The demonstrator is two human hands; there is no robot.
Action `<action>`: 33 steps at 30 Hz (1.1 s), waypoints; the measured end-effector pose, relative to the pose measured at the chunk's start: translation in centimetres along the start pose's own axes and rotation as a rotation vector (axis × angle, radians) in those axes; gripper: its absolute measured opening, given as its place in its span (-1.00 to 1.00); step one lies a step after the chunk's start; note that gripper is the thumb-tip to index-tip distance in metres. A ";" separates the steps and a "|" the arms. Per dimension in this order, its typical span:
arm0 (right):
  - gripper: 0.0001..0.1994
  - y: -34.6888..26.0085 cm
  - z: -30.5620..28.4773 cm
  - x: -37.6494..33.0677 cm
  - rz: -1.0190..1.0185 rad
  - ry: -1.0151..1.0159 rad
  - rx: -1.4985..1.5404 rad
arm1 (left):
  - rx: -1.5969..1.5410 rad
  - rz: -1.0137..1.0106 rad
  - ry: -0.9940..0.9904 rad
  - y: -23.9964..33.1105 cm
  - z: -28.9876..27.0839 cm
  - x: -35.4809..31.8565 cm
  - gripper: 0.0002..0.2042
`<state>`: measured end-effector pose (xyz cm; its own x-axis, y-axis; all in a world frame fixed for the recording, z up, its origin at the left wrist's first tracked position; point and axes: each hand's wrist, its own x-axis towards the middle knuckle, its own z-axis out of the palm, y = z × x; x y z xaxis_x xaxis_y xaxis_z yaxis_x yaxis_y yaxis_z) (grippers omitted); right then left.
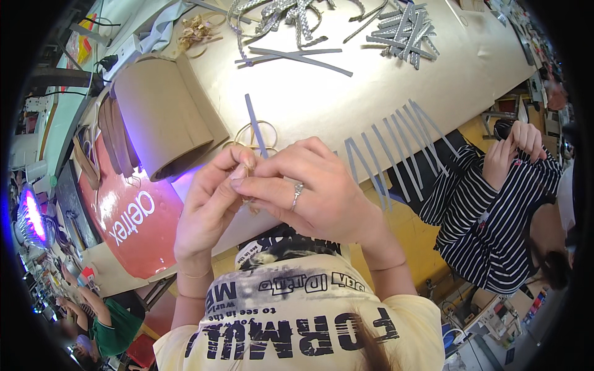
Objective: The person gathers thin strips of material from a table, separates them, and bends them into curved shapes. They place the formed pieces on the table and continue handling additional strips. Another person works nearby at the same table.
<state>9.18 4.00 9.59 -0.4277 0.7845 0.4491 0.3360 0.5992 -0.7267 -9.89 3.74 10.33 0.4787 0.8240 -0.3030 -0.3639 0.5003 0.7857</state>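
1. Beige cardboard covers the long worktop (pixel 346 105), which runs from the upper left down toward the right edge.
2. Both hands meet just above the near edge of the worktop, in front of the person's pale yellow printed shirt (pixel 297 315).
3. The left hand (pixel 210 204) is narrow, its thumb and fingertips pinched on the lower end of a thin grey-blue strip (pixel 255 127).
4. The right hand (pixel 309 188), with a silver ring (pixel 297 190) on one finger, is also closed to a pinch on the same strip, touching the left fingertips.
5. The strip rises from the pinch and leans slightly left over the worktop.
6. Just behind the hands lie thin gold-coloured wire rings (pixel 257 133) on the cardboard.
7. A row of grey-blue strips (pixel 396 145) hangs over the near edge of the worktop, just right of the right hand.
8. Loose grey strips (pixel 405 28) and a heap of silver braided trim (pixel 278 15) lie at the far side.
9. A curled sheet of brown cardboard (pixel 164 111) stands to the left, above a red curved panel (pixel 139 222).
10. A second person in a black-and-white striped top (pixel 489 216) sits at the right, hands raised.
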 end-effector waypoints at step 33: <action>-0.56 6.4 -16.5 -12.4 0.830 0.497 -0.085 | 1.296 0.436 0.658 -0.9 -3.5 1.7 -0.83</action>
<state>30.48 0.72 7.90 0.3698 0.9291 -0.0069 0.4383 -0.1810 -0.8804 -11.57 5.58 7.17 -0.0362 0.9852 0.1674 0.7216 -0.0901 0.6864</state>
